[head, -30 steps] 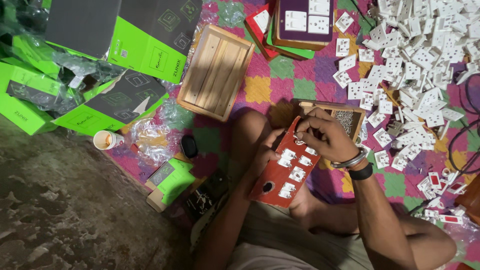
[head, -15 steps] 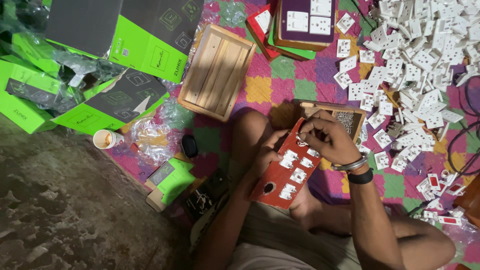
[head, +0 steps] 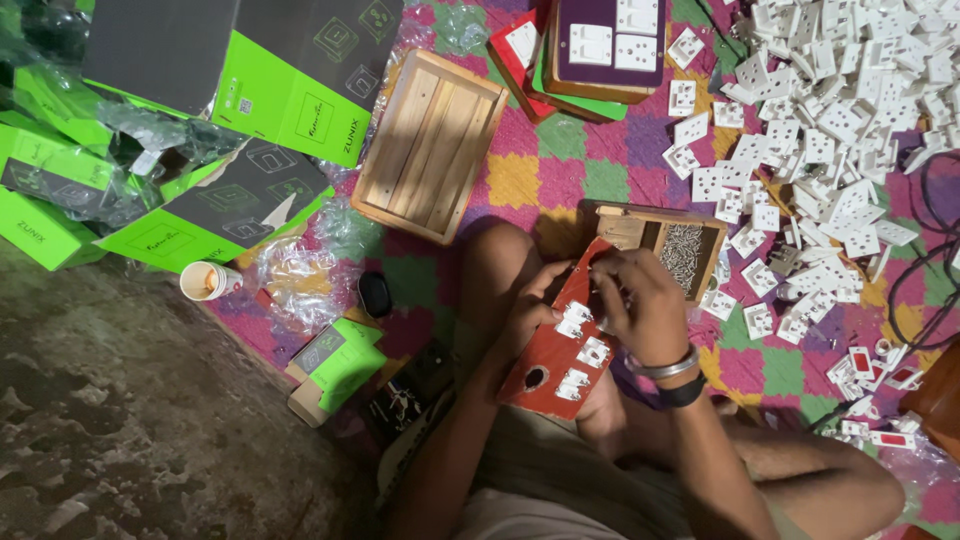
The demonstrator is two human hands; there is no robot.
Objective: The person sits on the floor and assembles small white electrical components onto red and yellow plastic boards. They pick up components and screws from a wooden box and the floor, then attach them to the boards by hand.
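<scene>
little has moved since the earlier frames: the red board lies at the same slant across the lap, and the right hand has shifted only slightly along its far end. left hand grips the board's left edge, fingers curled around it, holding the board steady. right hand rests on the board's far end, fingers bent and pinched narrowly against the surface; whether they hold a small part cannot be told. three white switch modules sit in a row on the board, with a round hole near its near end. a metal bangle and a dark band circle the right wrist.

just beyond the board, touching its far tip, stands a small wooden box with a compartment of screws. farther and to the left lies an empty wooden tray on the patchwork mat. at far right spreads a large heap of white socket and switch parts. a stack of finished boards sits at the far centre. green and black cartons crowd the far left, with a paper cup and crumpled clear plastic near them. bare concrete floor fills the near left.
</scene>
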